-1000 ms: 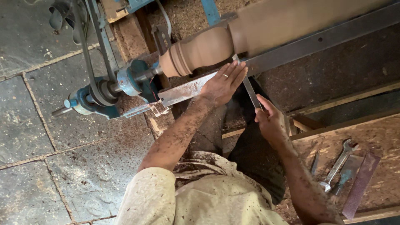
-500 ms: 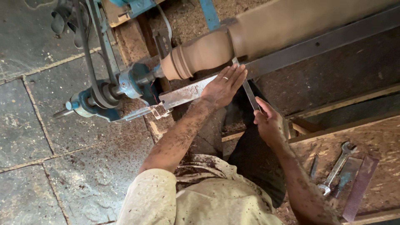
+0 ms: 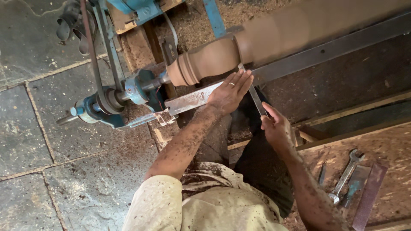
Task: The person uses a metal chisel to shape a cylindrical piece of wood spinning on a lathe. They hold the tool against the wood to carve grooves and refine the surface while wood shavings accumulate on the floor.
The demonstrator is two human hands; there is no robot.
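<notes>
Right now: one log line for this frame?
left hand: flat on tool rest | right hand: grips chisel | tip at turned wood | wrench on bench

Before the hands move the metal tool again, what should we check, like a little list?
1. Left hand flat on the tool rest bar, steadying the chisel: ok.
2. Right hand gripping the chisel's lower end: ok.
3. Chisel tip meeting the wooden spindle at the narrow groove: ok, though the exact contact is blurred.
4. Spindle seated on the lathe's drive end: looks ok.
5. Fingers well away from the turning wood: not ok, they lie very close.
6. Wrench and other loose tools away from the lathe: ok, they sit on the board at the side.
</notes>
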